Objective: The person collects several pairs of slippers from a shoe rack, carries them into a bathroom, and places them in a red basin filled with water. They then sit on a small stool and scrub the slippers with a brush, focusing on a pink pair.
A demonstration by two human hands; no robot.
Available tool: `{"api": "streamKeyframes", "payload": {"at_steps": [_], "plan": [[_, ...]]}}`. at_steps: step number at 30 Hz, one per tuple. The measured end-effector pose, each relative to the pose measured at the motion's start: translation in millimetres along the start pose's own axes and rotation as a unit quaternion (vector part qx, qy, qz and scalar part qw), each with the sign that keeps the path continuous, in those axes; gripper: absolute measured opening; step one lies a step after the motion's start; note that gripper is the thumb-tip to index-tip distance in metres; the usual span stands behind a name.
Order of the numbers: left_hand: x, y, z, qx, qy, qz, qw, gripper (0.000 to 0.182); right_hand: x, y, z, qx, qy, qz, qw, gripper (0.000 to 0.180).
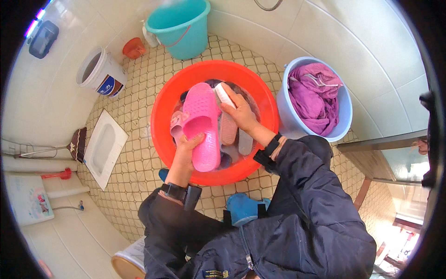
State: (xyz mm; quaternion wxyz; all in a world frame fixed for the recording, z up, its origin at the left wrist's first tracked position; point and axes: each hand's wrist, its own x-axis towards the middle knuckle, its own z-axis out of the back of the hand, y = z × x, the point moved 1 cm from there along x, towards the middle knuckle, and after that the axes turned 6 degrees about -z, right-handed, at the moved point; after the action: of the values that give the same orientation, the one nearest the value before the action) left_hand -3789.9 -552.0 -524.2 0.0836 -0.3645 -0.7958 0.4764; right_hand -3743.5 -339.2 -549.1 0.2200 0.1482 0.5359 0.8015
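My left hand [188, 144] grips a bright pink plastic slipper [202, 125] by its heel end, thumb on the footbed. The slipper is held over a large red basin [268, 104], its toe pointing away from me. My right hand [240, 110] holds a white scrubbing brush [224, 96] close to the right side of the slipper's toe; its bristles are mostly hidden. In the basin's water lie a paler pink slipper [176, 127], a pink sole [228, 129], a grey sole [245, 141] and some dark footwear partly hidden below.
A light blue tub [343, 122] of purple cloth [313, 101] stands right of the basin. Behind are a teal bucket [188, 42], a small red scoop [134, 48] and a white pail [116, 75]. A squat toilet [104, 150] is set into the tiled floor on the left.
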Motion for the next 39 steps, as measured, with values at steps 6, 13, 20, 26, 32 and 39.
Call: {"api": "streamKeyframes", "payload": {"at_steps": [6,13,20,26,32,39], "plan": [[7.8,-2.3,-12.5,0.106,-0.019,-0.016,0.994,0.065,6.3,21.2,7.6,0.187,0.013,0.044,0.981,0.06],[5.9,-4.1,-0.8,0.137,-0.014,-0.005,0.99,0.086,-5.9,54.5,26.0,-0.177,0.102,0.213,0.956,0.058],[3.2,8.5,-12.1,0.311,0.039,-0.068,0.947,0.087,-3.2,47.4,19.8,-0.188,0.051,0.234,0.952,0.054],[4.2,-2.6,1.9,0.209,0.051,-0.01,0.976,0.085,6.6,25.1,37.9,-0.262,-0.017,0.287,0.922,0.052],[6.6,-5.5,20.8,0.079,0.015,0.019,0.997,0.081,20.2,10.8,52.2,-0.017,-0.002,0.146,0.989,0.065],[16.3,-11.8,17.5,0.25,0.032,-0.025,0.967,0.068,5.3,37.1,44.3,-0.04,0.261,0.118,0.957,0.063]]}}
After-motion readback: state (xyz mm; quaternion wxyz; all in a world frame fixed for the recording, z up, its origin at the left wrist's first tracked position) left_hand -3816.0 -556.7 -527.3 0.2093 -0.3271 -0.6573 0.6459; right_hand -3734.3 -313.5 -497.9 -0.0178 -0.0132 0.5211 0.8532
